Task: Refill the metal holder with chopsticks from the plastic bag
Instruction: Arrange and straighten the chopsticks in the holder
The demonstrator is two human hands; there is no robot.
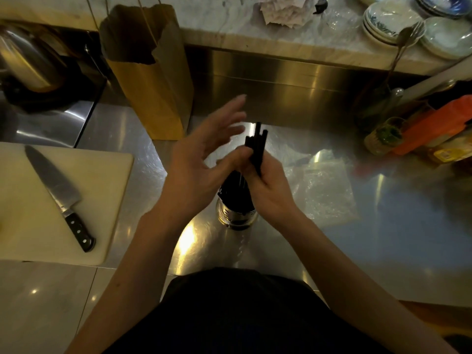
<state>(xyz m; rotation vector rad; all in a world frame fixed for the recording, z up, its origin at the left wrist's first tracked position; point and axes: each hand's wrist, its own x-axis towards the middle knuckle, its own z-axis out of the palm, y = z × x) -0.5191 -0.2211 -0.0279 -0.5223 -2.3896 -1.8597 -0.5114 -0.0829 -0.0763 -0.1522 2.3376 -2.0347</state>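
A round metal holder (236, 217) stands on the steel counter just in front of me, with several black chopsticks upright in it. My right hand (269, 186) is closed around a bundle of black chopsticks (256, 145) directly above the holder; their upper ends stick out past my fingers. My left hand (204, 159) hovers beside the bundle on the left, fingers spread and blurred, holding nothing. A flat clear plastic bag (324, 190) lies on the counter just right of the holder.
A cream cutting board (102, 195) with a large knife (60, 196) lies at the left. A brown paper bag (150, 80) stands behind. Bottles and an orange packet (431, 129) crowd the right side. Stacked plates (390, 21) sit on the marble ledge.
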